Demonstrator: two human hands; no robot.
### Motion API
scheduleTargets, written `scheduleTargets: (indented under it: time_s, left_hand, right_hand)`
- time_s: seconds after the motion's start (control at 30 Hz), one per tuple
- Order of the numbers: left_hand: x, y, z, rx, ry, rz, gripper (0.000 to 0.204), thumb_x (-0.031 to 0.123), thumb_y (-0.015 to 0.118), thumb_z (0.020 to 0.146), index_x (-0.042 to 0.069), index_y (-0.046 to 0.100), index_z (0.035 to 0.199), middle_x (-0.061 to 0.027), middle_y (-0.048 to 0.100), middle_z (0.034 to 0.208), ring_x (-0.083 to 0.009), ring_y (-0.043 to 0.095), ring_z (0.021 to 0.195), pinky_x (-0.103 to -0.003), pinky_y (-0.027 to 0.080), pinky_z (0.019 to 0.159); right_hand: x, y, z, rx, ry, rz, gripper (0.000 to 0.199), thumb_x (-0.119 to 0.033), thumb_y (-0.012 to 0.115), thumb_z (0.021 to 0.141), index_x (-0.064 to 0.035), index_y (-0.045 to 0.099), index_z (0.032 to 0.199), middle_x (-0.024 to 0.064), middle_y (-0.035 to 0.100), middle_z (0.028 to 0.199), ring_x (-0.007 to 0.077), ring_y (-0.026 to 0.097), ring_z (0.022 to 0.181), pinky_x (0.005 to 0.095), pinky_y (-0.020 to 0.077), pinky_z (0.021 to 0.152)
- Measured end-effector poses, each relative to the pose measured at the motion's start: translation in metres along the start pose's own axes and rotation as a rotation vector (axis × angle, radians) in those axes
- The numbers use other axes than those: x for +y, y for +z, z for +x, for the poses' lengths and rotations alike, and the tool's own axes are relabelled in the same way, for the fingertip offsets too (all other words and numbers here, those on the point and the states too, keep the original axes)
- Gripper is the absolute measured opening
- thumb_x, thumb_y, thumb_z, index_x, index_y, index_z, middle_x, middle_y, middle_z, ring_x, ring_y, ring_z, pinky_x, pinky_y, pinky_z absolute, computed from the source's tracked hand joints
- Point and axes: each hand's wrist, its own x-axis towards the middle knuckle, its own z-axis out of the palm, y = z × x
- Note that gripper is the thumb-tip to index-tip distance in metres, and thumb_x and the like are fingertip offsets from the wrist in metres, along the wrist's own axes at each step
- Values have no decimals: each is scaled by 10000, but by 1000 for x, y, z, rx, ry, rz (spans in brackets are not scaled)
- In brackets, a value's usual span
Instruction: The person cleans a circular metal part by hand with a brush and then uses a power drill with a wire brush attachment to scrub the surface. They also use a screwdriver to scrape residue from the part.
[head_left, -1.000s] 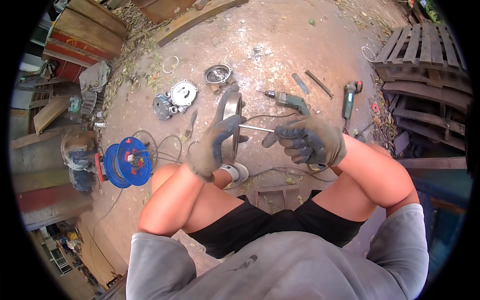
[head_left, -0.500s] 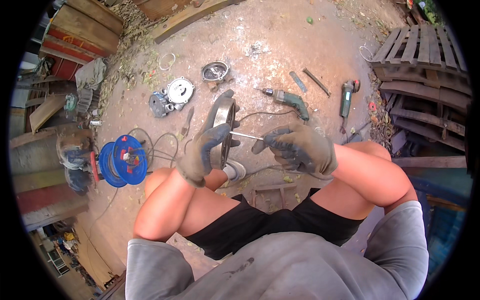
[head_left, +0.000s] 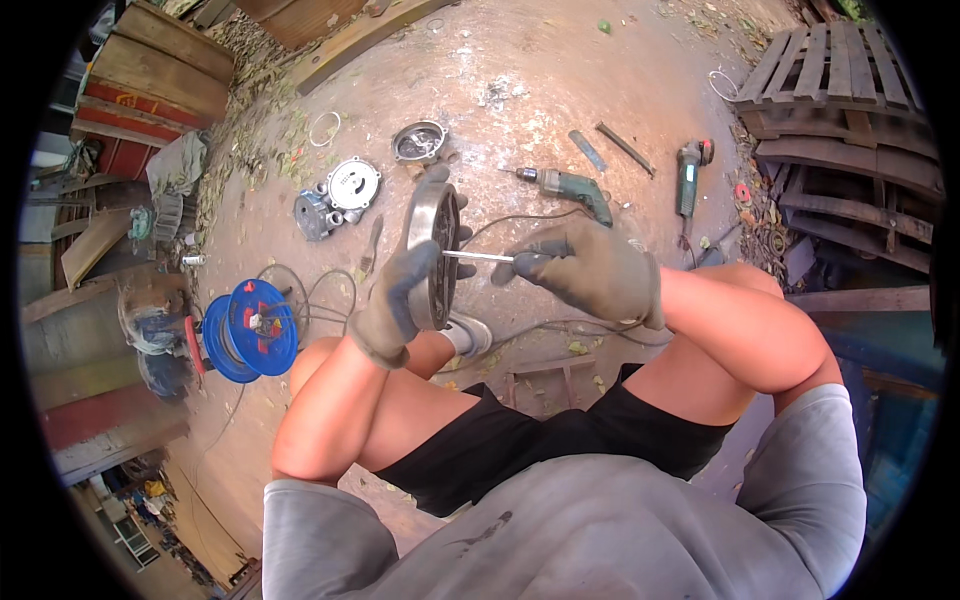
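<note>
2 gloved hands at work, both closed on something. Left hand (head_left: 395, 300) grips the round metal cover (head_left: 432, 255) by its lower rim, holding it on edge, upright, above the knees. Right hand (head_left: 590, 272) is closed around the handle of a thin screwdriver (head_left: 478, 257); the shaft lies level, tip touching the cover's face.

Change over the last second: the screwdriver tip, which sat a little off the cover's right side 1.0 s ago, now meets the cover. The right hand has slid leftward with it, knuckles lower and flatter than before. Judgement: the tool looks engaged with a screw or seam on the cover's face, so the work is in the loosening or prying stage; what the tip bears on is too small to tell.

Against the earlier frame: the left hand keeps the same grip, fingers wrapped a bit further round the rim. The cover stands slightly more upright. The head has shifted, so the ground items sit a little differently in view but have not moved: blue cable reel (head_left: 245, 328) to the left, grey housing (head_left: 335, 198) and small round cap (head_left: 418, 142) beyond the cover, green drill (head_left: 565, 185) and angle grinder (head_left: 688, 172) to the right, pallets (head_left: 850, 100) far right.
</note>
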Motion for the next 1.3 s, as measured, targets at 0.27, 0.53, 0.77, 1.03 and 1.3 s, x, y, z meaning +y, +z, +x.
scheduleTargets:
  time_s: [0.27,0.53,0.77,1.03,1.3]
  left_hand:
    - [-5,6,-7,38,-295,-259,931,595,712,979,118,381,1707,-220,608,1502,-370,714,1254,-552,676,953]
    - [21,26,4,-52,183,488,789,236,1011,702,19,657,1373,-99,761,1152,-230,756,1000,-365,623,874]
    - [5,4,-7,-47,-238,-211,817,483,666,1028,76,409,1687,-120,607,1562,-284,673,1306,-451,598,1062]
    - [16,5,-7,-38,-18,246,861,437,763,953,66,439,1659,-110,585,1555,-280,661,1290,-477,609,1044]
    - [9,-5,-2,24,-251,-132,621,476,623,1064,104,567,1557,-126,675,1440,-313,730,1208,-553,643,982]
  right_hand:
    - [1,-16,-7,-42,-96,-323,355,-205,661,1002,-139,763,1336,134,748,994,322,738,946,480,576,839]
    - [-6,-8,-2,194,-297,-540,403,-129,695,962,-110,770,1357,166,740,897,359,741,821,472,563,743]
    - [24,-3,-1,-32,-113,-85,406,-165,688,994,-101,755,1389,116,712,850,282,730,794,452,571,772]
    - [-28,-1,10,230,-314,-325,387,-153,704,944,-107,785,1320,118,726,795,296,729,721,426,557,696]
    - [-12,-29,18,-133,191,64,374,-206,644,1043,-119,753,1390,190,776,937,383,781,951,490,598,832]
